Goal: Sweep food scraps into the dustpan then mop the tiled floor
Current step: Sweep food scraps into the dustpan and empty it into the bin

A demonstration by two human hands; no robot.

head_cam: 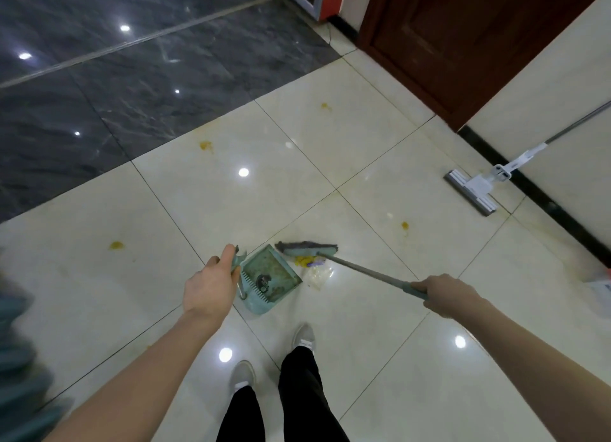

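The left hand (206,284) has its grip wrapped round the handle of the teal dustpan (271,274), thumb pointing far, tilting the pan so its open mouth faces right. Inside the pan lie a dark clump and some brownish smears. The right hand (446,294) has its grip curled tight on the shaft of the broom (310,248), which runs from that hand left and far to a teal head with grey bristles resting on the floor (363,342) just right of the pan's mouth.

Between broom head and pan sits a small heap of scraps (307,263) — yellow bits, a purple piece, and pale crumpled material spreading toward the near side. It touches the pan's right edge, still on the tile.

Other yellow spots (206,145) dot the cream tiles: one far left of centre, one further off near the dark stone floor (99,94), one to the near left, one to the right of the broom.

A mop (472,190) rests at the right, its flat grey-and-white head on the floor and its pole leaning up against the wall (545,111). A brown door (463,38) stands at the far right. Near the bottom edge — two grey shoes (304,337) and black trousers.
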